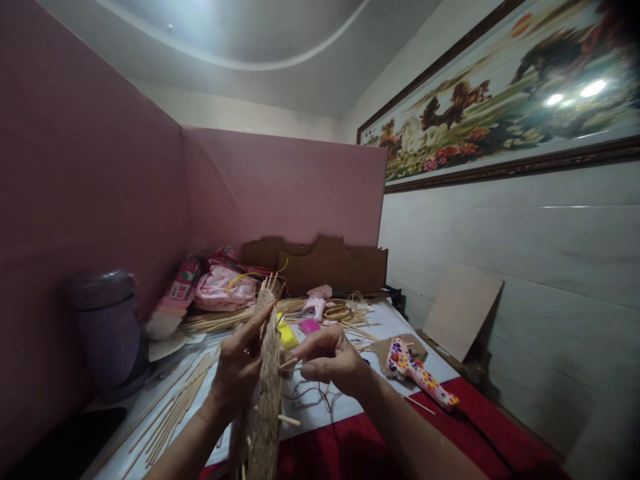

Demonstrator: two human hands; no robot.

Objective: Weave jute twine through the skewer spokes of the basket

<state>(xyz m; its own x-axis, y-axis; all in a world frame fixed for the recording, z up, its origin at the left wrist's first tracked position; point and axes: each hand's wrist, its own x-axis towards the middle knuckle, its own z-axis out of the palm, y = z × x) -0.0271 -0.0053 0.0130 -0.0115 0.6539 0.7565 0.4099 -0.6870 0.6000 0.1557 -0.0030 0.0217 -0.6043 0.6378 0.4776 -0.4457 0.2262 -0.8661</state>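
Observation:
A long, narrow piece wrapped in coarse brown twine (269, 403) stands upright in front of me, with thin wooden sticks poking out of its top and sides. My left hand (237, 367) is closed around its left side, thumb near the upper end. On the other side, my right hand (335, 360) pinches a short wooden stick (289, 364) between thumb and forefinger, its far end at the twine surface. Lower down, a pale stick end (290, 420) juts out to the right. The piece's bottom runs out of view.
A flower-patterned glue gun (423, 379) lies at right on scrap cardboard (383, 353), its cord trailing off. Loose sticks (183, 403) spread at left beside a purple container (110, 340). Behind lie a stick bundle (215, 320), a pink bag (227, 288), yellow and magenta packets, and cardboard (335, 270).

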